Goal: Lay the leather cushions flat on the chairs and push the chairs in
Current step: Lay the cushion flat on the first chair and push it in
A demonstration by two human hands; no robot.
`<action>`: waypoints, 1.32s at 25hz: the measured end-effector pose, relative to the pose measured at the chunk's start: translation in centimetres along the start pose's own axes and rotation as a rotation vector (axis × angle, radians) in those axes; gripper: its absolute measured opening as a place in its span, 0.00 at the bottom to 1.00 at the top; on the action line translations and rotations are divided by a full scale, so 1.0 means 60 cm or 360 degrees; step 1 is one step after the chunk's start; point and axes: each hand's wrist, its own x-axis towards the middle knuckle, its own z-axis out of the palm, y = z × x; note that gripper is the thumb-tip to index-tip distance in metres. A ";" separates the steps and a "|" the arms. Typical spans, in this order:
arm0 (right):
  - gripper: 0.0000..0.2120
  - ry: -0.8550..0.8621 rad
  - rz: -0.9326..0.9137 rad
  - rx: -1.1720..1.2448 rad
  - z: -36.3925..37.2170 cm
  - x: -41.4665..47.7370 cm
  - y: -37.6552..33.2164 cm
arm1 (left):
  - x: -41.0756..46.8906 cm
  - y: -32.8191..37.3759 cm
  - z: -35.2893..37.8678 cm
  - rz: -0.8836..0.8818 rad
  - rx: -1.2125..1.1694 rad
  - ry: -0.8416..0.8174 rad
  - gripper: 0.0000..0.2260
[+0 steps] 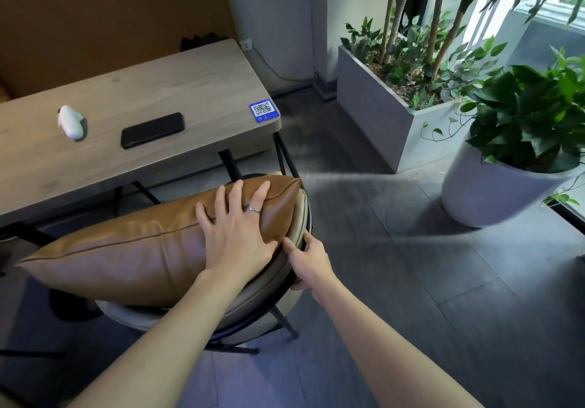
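Two bare hands are at work. The left hand (235, 233) lies flat with its fingers (240, 194) spread wide open, pressing down on the brown leather cushion (133, 249). One finger wears a ring (254, 210). The fingertips reach over the seam along the top of the cushion. Just beside the left thumb, the right hand (308, 263) is closed around the dark rim of the chair (278, 284). Its thumb sits on top of the rim and the other fingers curl under it.

Under the left palm, the cushion lies across the pale chair seat. It sticks out far past the seat on the side away from the right hand. Its near corner touches the chair's rim by the right thumb.

Past the fingertips is the wooden table (133, 91). The chair stands close to the table edge, with only its far edge under the table. On the table lie a black phone (153, 130), a small white gadget (71, 123) and a blue code sticker (264, 111). Out beyond the right hand, well apart on the dark floor, stand a round white plant pot (487, 198) and a long grey planter (380, 113).
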 end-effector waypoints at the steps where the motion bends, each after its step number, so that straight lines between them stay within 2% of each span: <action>1: 0.40 -0.0009 -0.0003 -0.0008 -0.002 0.002 -0.001 | 0.000 0.002 0.000 -0.0008 0.0009 0.0009 0.45; 8: 0.41 -0.0157 0.0044 0.0068 -0.026 0.001 -0.011 | -0.005 0.020 0.002 -0.0087 0.0046 0.0075 0.43; 9: 0.43 -0.0216 0.0055 0.0018 -0.029 -0.003 -0.011 | -0.007 0.023 0.001 -0.0096 0.0052 0.0071 0.43; 11: 0.54 -0.0334 0.0060 -0.0093 -0.021 -0.011 -0.011 | -0.008 0.027 0.002 -0.0110 0.0057 0.0069 0.42; 13: 0.63 -0.0306 0.0008 -0.0044 -0.003 -0.013 -0.009 | -0.008 0.029 0.002 -0.0122 0.0069 0.0066 0.42; 18: 0.66 -0.0100 -0.0115 0.0172 0.009 -0.001 -0.003 | -0.010 0.034 0.000 -0.0134 0.0075 0.0037 0.42; 21: 0.65 -0.0120 -0.0100 0.0166 -0.003 -0.015 -0.007 | -0.012 0.041 0.000 -0.0140 0.0063 0.0032 0.42; 27: 0.56 -0.0177 -0.0043 0.0119 -0.029 -0.023 -0.013 | -0.015 0.050 0.002 -0.0143 0.0042 0.0053 0.42; 31: 0.41 -0.0188 -0.0079 0.0110 -0.048 -0.025 -0.015 | -0.011 0.059 0.004 -0.0155 0.0058 0.0058 0.42; 33: 0.37 -0.0189 -0.0087 0.0090 -0.050 -0.030 -0.018 | -0.011 0.060 0.003 -0.0162 0.0066 0.0049 0.42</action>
